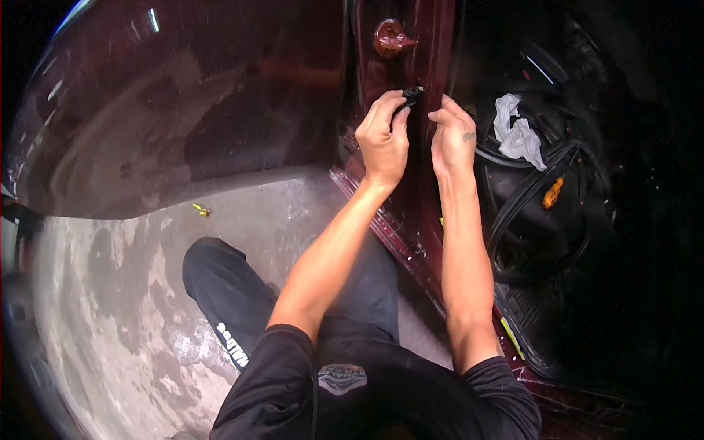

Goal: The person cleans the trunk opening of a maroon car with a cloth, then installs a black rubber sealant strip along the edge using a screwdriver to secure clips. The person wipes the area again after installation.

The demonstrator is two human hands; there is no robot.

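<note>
Black piece (413, 95) — partly hidden, kind unclear

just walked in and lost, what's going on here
The person's left grip pinches a small, black, compact piece at the glossy, dark red car-body pillar. The right grip is beside it at the pillar's edge; whether it touches is unclear. A crumpled white cloth or paper and an orange, handle-shaped object lie to the right.

1. Left hand (383, 139): thumb and fingers brought together in a pinch.
2. Right hand (455, 139): raised beside it, apart, fingers bent inward.
3. Left forearm (334, 253): reaching forward, slanting rightward.
4. Right forearm (465, 242): extended nearly straight ahead.
</note>
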